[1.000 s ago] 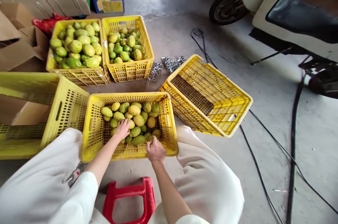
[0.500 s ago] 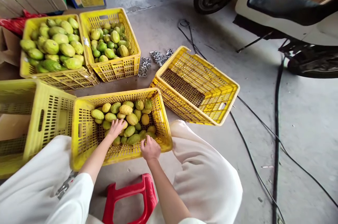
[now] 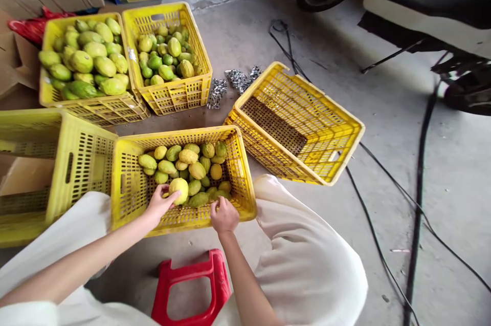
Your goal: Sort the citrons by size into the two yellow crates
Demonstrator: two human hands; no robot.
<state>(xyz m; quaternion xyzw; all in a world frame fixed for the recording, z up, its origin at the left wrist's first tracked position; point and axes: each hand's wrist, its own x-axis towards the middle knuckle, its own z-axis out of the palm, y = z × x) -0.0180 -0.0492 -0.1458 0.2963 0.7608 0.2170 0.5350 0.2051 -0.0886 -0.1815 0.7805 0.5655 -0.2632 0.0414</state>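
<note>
A plump yellow oval fruit, like a citron or large lemon (image 3: 178, 191), is in my left hand (image 3: 160, 205), with fingers and thumb closed about its left side. That hand is over the yellow plastic crate (image 3: 245, 182) between my knees. Yellow-green fruits (image 3: 197, 170) of the same sort lie loosely in the crate, mostly toward its middle and right. At the crate's near right rim is my right hand (image 3: 225, 214), its fingers curled in. Whatever lies inside those fingers, if anything, is hidden.
Two yellow crates (image 3: 209, 72) of similar fruits stand at the back left. A tilted crate (image 3: 347, 147) sits to the right, another crate (image 3: 86, 162) to the left. A red stool (image 3: 163, 285) is below. Black cables (image 3: 418, 188) cross the floor near a scooter (image 3: 414, 14).
My left hand has lifted a yellow fruit from the pile and drawn it back toward me. My right hand stays by the near rim. The view has shifted slightly.
</note>
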